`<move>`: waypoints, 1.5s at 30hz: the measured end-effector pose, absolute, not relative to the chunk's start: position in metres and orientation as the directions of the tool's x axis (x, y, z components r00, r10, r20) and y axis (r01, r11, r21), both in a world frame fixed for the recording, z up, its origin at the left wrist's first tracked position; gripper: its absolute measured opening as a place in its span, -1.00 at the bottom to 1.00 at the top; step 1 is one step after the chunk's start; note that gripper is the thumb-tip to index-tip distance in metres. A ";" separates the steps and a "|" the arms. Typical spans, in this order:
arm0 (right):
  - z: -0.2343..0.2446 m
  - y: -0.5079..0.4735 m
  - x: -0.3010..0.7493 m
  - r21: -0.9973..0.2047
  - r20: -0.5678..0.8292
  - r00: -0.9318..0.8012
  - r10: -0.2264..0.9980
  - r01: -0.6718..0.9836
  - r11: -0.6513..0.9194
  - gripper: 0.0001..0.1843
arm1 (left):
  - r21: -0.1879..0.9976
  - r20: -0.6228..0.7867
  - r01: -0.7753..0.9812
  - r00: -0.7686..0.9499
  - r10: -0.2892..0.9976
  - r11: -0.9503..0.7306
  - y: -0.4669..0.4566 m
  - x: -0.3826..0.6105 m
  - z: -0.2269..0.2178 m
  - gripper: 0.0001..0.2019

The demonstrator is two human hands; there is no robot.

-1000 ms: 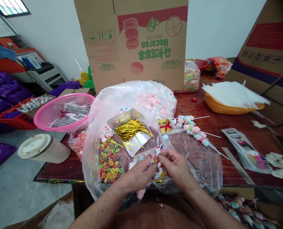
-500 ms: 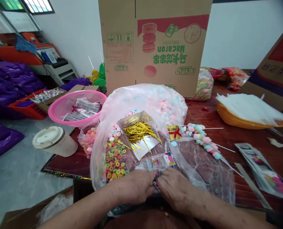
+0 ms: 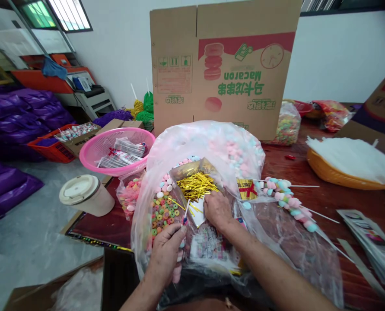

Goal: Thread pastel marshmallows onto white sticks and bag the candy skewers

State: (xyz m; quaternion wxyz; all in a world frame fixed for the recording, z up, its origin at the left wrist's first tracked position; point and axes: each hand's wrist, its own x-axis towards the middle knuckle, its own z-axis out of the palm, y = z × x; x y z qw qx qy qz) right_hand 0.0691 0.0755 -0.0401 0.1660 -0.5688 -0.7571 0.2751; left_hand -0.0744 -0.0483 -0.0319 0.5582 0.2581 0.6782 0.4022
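Note:
My left hand (image 3: 166,255) is closed around a candy skewer whose white stick (image 3: 186,211) pokes up past the fingers, over the coloured ring candies (image 3: 161,211). My right hand (image 3: 216,209) reaches forward with fingers curled down onto the pile of gold twist ties (image 3: 195,185) lying on a shiny sheet. A printed clear packet (image 3: 211,246) lies between my forearms. All of this rests on a big clear plastic bag (image 3: 208,142) of pink and blue marshmallows.
A tall Macaron carton (image 3: 224,65) stands behind the bag. A pink basket (image 3: 91,151) of packed skewers and a lidded cup (image 3: 85,201) sit at left. Finished marshmallow skewers (image 3: 286,198), an orange basket (image 3: 328,170) of white sleeves and printed packets (image 3: 370,242) lie at right.
My hands have separated. The right hand went forward to the gold twist ties, the left stayed near with the skewer, and the printed packet now lies flat between them. The camera tilted up.

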 end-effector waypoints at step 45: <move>-0.027 -0.027 0.148 -0.943 0.067 -0.124 0.990 0.316 0.104 -0.68 | 0.770 -0.492 -0.360 0.189 0.850 0.526 -0.029 0.009 -0.008 -0.72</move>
